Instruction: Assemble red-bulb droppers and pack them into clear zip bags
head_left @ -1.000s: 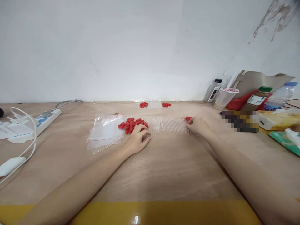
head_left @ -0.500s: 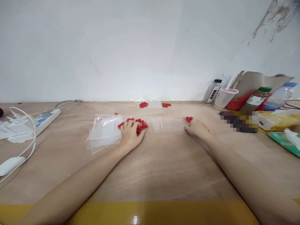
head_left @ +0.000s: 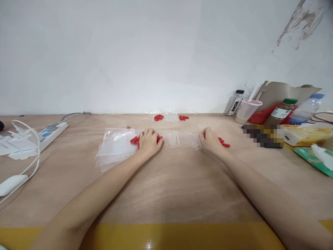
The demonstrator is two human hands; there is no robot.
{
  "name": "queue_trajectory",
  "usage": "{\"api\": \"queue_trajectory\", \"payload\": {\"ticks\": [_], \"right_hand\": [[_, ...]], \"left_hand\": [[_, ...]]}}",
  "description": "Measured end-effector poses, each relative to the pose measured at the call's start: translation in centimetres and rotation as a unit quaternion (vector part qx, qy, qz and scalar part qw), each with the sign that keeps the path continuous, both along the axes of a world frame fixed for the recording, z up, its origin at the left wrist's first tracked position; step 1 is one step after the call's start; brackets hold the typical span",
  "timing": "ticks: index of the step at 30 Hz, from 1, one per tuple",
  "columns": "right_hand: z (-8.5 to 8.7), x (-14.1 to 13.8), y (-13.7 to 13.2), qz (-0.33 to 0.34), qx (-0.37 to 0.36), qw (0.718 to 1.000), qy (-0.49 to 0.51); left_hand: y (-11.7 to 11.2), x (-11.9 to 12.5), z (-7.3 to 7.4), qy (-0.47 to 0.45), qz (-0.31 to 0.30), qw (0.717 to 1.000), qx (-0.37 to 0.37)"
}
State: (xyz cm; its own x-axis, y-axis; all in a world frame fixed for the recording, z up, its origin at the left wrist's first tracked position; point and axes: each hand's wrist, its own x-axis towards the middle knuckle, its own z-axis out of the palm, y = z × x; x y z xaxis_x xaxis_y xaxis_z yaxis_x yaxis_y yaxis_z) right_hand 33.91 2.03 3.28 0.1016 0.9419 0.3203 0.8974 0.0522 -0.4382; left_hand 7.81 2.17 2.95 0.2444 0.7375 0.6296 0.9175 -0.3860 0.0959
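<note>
A row of thin clear sticks lies side by side on the table, between my two hands. My left hand rests palm down at the row's left end, over a pile of small red peanut-shaped pieces; its fingers are loosely bent and the thumb stands apart. At the right end my right hand has thumb and fingertips pinched together; what is between them is too small to make out. More red pieces lie just right of that hand. Clear zip bags are stacked left of my left hand.
By the wall, two red clusters flank a small clear bag. A power strip with white cables is at left. Bottles, a lidded cup, a grey bag and a tissue pack crowd the right side.
My right hand has shifted a little left, to the end of the stick row, and red pieces now show on its right. My left hand has moved slightly, covering more of its pile.
</note>
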Motion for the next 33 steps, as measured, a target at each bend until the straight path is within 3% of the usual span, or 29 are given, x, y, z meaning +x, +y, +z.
{"api": "queue_trajectory", "payload": {"ticks": [3, 6, 8, 11, 13, 16, 23, 33], "right_hand": [[-0.9, -0.8, -0.8, 0.091, 0.074, 0.993, 0.031], [-1.9, -2.1, -1.9, 0.199, 0.133, 0.970, 0.039], [-2.4, -3.1, -2.7, 0.265, 0.145, 0.952, 0.044], [-2.7, -4.5, -3.8, 0.324, 0.147, 0.933, 0.057], [-2.8, -5.1, -4.2, 0.330, 0.154, 0.929, 0.069], [-2.8, -5.4, -4.3, 0.324, 0.158, 0.929, 0.085], [-2.7, -5.4, -4.3, 0.323, 0.143, 0.931, 0.089], [-2.7, -5.7, -4.5, 0.352, 0.121, 0.924, 0.086]], "left_hand": [[-1.4, 0.0, 0.4, -0.069, -0.047, 0.997, 0.005], [-3.3, -0.1, 0.2, -0.173, -0.148, 0.970, -0.084], [-4.1, 0.0, -0.5, -0.264, -0.181, 0.931, -0.176], [-4.5, 0.1, -1.5, -0.398, -0.216, 0.850, -0.270], [-4.4, 0.2, -1.8, -0.460, -0.226, 0.803, -0.305], [-4.2, 0.2, -1.7, -0.511, -0.215, 0.764, -0.331], [-4.2, 0.1, -1.6, -0.521, -0.234, 0.749, -0.337], [-4.1, 0.0, -2.3, -0.434, -0.225, 0.799, -0.350]]}}
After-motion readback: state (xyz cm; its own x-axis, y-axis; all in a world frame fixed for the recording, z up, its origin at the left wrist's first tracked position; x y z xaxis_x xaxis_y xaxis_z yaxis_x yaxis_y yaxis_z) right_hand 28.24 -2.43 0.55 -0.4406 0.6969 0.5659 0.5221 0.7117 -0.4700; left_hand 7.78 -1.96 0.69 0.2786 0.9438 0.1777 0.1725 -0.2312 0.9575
